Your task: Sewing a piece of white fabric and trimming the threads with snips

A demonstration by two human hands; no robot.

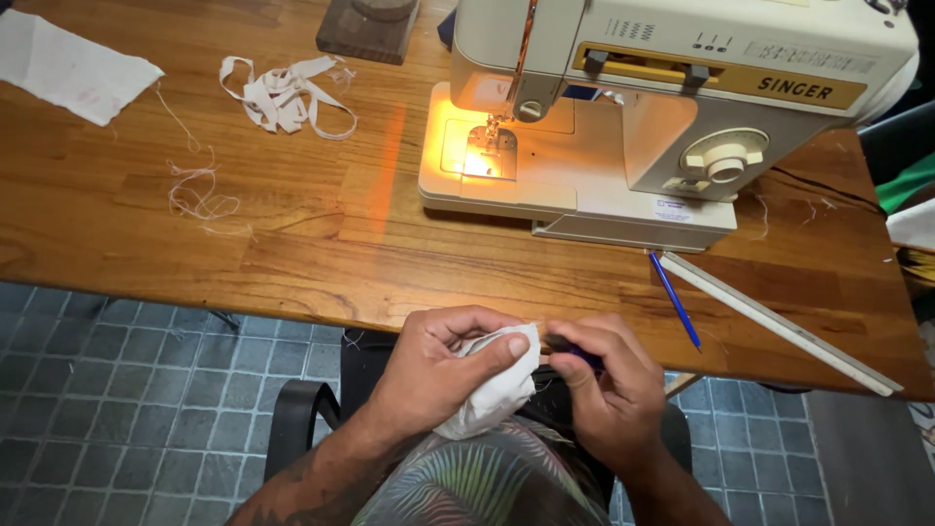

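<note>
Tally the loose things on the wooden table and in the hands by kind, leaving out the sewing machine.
White cloth pieces: 2, one on the table's far left, one held in the left hand
Bundle of white strips: 1
Tangle of thread: 1
Blue pen: 1
Ruler: 1
Wooden block: 1
Total: 7
</note>
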